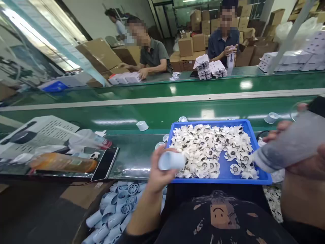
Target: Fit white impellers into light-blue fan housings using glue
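While a green conveyor belt [152,113] crosses the room with two seated people behind it and brown cardboard boxes [186,46] stacked beyond, a dark green worktop [134,149] runs along its near side; a rectangular blue plastic tray [223,162] holds white bladed fan wheels [203,144]; an open cardboard box [83,195], lower left, holds pale blue plastic cylinders [113,206]; the right hand [302,149] has its fingers wrapped around a blurred grey tool [299,142] over the tray's right end; the left hand [159,173] grips a pale blue cup-shaped part [171,160] near the tray's left edge, fingers curled around it.
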The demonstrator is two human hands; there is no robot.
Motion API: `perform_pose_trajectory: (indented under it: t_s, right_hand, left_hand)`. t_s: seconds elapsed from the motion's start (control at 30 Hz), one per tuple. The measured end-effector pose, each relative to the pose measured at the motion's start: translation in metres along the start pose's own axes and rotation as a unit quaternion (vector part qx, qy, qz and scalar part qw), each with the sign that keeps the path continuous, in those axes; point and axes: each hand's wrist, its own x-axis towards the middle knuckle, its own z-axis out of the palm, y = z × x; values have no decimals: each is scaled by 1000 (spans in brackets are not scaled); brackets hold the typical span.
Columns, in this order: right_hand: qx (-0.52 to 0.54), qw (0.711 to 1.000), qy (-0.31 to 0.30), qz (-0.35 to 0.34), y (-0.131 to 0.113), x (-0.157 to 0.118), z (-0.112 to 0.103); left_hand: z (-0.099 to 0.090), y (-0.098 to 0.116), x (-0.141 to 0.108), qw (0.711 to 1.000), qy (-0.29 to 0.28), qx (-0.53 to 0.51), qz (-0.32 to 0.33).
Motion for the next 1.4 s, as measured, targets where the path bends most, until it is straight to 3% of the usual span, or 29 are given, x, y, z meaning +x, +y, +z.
perform_pose_trajectory:
  t_s: [0.07, 0.13, 0.23, 0.33, 0.5, 0.67, 1.17, 1.3, 1.4]
  right_hand:
    - [123, 991, -43, 22, 0, 8, 22]
    - [181, 983, -20, 36, -2, 12, 43]
    - [195, 980, 28, 34, -6, 8, 62]
    - [167, 984, 58, 24, -13, 1, 65]
    - [94, 993, 28, 66, -27, -2, 58]
    - [138, 987, -8, 76, -26, -4, 52]
    - [73, 993, 15, 92, -23, -2, 55]
    - [51, 993, 25, 100, -24, 2, 39]
    - [44, 989, 95, 101, -19, -2, 16]
  left_hand:
    - [46, 26, 21, 981, -163, 58, 85]
    - [83, 49, 34, 946, -261, 80, 174]
    - [117, 71, 40, 924, -291, 60, 241]
    - [130, 82, 36, 925, -282, 34, 251]
    - [137, 91, 31, 929, -279, 7, 241]
    - [139, 95, 30, 937, -268, 1, 223]
    - [139, 94, 32, 938, -284, 9, 199]
    - [122, 80, 45, 938, -298, 59, 168]
    - [97, 54, 60, 965, -226, 113, 71]
